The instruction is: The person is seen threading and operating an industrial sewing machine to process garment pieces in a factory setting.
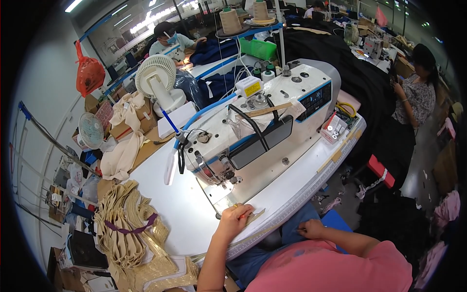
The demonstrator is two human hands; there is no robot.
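Observation:
My left hand (235, 220) rests on the near edge of the white sewing table (187, 221), fingers curled closed. A thin, pale pointed piece (256, 215) sticks out beside the fingers, with a bit of orange showing; its kind is unclear. Just beyond this hand stands the white sewing machine (272, 121), its lamp lit over the needle area (224, 184). Over my lap, below the table edge, my right hand (312, 228) is closed with its fingertips together; whatever it pinches is too small to make out.
Left of my left arm lies a bundle of gold-beige fabric pieces (121, 219) tied with a purple strip (131, 228). A clear box of bobbins (334, 129) sits at the table's right end. A white fan (155, 78) stands behind. Co-workers sit at the far left and right.

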